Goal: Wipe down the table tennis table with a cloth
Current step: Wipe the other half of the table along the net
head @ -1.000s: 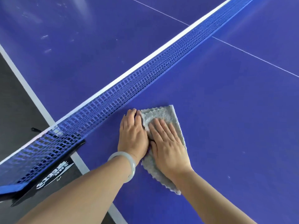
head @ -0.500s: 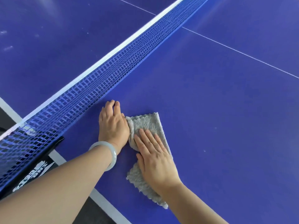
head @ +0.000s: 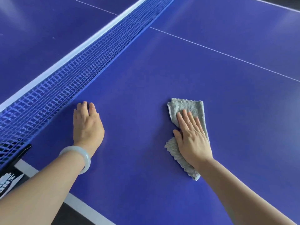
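A folded grey cloth (head: 189, 108) lies flat on the blue table tennis table (head: 186, 65), right of centre. My right hand (head: 192, 138) presses on it with straight, spread fingers, covering its middle. My left hand (head: 87, 125) rests flat on the bare table close to the foot of the net, well apart from the cloth, with a pale bangle on its wrist.
The blue net (head: 78, 69) with a white top band runs diagonally from lower left to upper centre. Its black clamp (head: 11, 169) grips the table's near edge at the left. A white centre line (head: 227, 54) crosses the surface. Dark floor shows below the white edge line.
My right hand has slid the cloth to the right, away from the net. My left hand has come off the cloth and stays near the net.
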Demonstrator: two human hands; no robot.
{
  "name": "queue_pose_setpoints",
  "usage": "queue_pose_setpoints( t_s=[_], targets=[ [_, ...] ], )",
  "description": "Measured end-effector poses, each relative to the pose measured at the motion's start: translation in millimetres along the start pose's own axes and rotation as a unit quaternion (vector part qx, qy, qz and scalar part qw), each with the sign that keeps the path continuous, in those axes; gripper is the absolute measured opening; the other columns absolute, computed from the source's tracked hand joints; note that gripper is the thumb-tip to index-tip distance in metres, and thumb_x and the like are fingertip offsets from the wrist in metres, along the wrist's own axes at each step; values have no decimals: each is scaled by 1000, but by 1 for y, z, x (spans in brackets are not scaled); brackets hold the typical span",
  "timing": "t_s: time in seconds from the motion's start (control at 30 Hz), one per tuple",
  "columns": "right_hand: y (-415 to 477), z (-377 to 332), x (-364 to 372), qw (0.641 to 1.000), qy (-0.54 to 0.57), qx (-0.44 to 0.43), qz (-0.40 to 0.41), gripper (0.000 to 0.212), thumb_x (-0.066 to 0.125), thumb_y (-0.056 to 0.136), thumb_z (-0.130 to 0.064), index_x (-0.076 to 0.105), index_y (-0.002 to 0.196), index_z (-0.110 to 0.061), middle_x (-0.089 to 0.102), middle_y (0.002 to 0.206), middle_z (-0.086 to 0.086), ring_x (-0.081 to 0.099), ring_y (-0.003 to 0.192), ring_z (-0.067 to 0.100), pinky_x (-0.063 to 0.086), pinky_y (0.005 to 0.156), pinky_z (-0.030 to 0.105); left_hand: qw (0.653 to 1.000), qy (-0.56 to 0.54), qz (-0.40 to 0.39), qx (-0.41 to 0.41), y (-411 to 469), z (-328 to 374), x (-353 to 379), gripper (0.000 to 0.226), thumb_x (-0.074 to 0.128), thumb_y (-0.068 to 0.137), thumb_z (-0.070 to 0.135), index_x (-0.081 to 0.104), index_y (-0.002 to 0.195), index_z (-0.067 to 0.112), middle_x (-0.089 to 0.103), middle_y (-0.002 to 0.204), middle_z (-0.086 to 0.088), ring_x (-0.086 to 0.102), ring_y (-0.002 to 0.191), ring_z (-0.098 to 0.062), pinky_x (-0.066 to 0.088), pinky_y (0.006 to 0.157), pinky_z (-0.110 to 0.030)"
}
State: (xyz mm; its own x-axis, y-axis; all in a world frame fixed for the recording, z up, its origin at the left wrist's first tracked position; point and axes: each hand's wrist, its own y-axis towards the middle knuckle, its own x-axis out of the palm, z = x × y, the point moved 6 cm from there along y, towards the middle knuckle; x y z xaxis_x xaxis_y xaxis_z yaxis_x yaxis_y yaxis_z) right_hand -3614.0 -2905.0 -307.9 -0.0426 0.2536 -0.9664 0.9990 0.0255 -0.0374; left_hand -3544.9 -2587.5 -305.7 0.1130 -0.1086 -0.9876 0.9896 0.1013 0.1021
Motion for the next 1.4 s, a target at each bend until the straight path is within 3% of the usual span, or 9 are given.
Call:
queue_pose_setpoints(
  t_s=[0.3, 0.6, 0.83, 0.9, 1.0, 1.1, 1.2, 1.33, 1.4],
  targets=[
    [-21, -39, 19, 988, 31, -142, -49, 53, 18, 108, -33, 10, 159, -25, 0, 165, -9, -9, 152, 6, -5, 125, 31, 996, -13, -11, 86, 12, 53, -6, 45, 49, 91, -7, 47, 136, -9, 40, 145, -26, 32, 140, -43, 19, 120, -52],
    [-10, 8, 6, 988, 35, -148, -14, 50, 22, 108, -28, 22, 158, -24, 12, 164, -9, 2, 152, 5, -1, 124, 28, 991, -20, -52, 119, 44, 147, 31, 59, 25, 104, 39, 18, 155, 12, 15, 163, -10, 10, 151, -26, 8, 122, -45],
    [49, 137, -36, 966, 45, 229, 108, 52, 24, 105, -14, 23, 157, -15, 14, 166, 2, 5, 153, 14, -1, 124, 31, 993, -37, -30, 109, 42, 144, 32, 56, 27, 102, 38, 28, 153, 14, 25, 160, -8, 19, 149, -23, 13, 122, -44],
    [62, 91, -25, 977, 69, 174, 103, 54, 27, 104, -13, 20, 158, -14, 12, 166, 4, 4, 154, 16, -4, 124, 30, 993, -40, -34, 108, 41, 144, 32, 56, 29, 102, 37, 29, 153, 14, 25, 160, -7, 19, 149, -23, 13, 122, -44],
    [31, 3, 1, 995, 54, -73, 27, 54, 31, 105, -20, 23, 158, -18, 14, 165, -3, 7, 153, 12, -6, 123, 26, 993, -47, -37, 106, 41, 143, 31, 55, 33, 102, 35, 31, 152, 13, 26, 160, -8, 19, 149, -24, 14, 122, -45],
    [0, 21, -2, 978, 52, -199, -28, 50, 33, 105, -22, 32, 155, -21, 22, 163, -5, 14, 152, 10, 6, 125, 31, 993, -44, -37, 105, 42, 143, 30, 54, 34, 102, 34, 32, 152, 13, 26, 160, -9, 21, 148, -25, 14, 122, -45],
    [26, 89, -26, 994, 43, -96, 19, 48, 33, 103, -15, 39, 151, -16, 27, 160, -3, 24, 150, 17, 13, 124, 36, 994, -43, -37, 96, 41, 144, 30, 54, 34, 102, 33, 32, 152, 13, 26, 160, -9, 21, 148, -25, 13, 122, -44],
    [78, 100, -28, 980, 78, 159, 93, 53, 16, 106, -16, 18, 159, -19, 5, 166, -7, -3, 153, 9, -4, 124, 29, 994, -39, -38, 95, 40, 144, 30, 54, 30, 103, 34, 29, 153, 14, 24, 161, -6, 18, 150, -22, 13, 123, -43],
    [80, 53, -12, 980, 101, 133, 105, 59, 12, 101, -14, 10, 160, -15, -1, 167, -3, -10, 153, 12, -7, 124, 31, 993, -41, -45, 98, 39, 143, 31, 54, 25, 103, 33, 26, 154, 16, 20, 162, -4, 14, 151, -20, 11, 123, -41]
  ],
)
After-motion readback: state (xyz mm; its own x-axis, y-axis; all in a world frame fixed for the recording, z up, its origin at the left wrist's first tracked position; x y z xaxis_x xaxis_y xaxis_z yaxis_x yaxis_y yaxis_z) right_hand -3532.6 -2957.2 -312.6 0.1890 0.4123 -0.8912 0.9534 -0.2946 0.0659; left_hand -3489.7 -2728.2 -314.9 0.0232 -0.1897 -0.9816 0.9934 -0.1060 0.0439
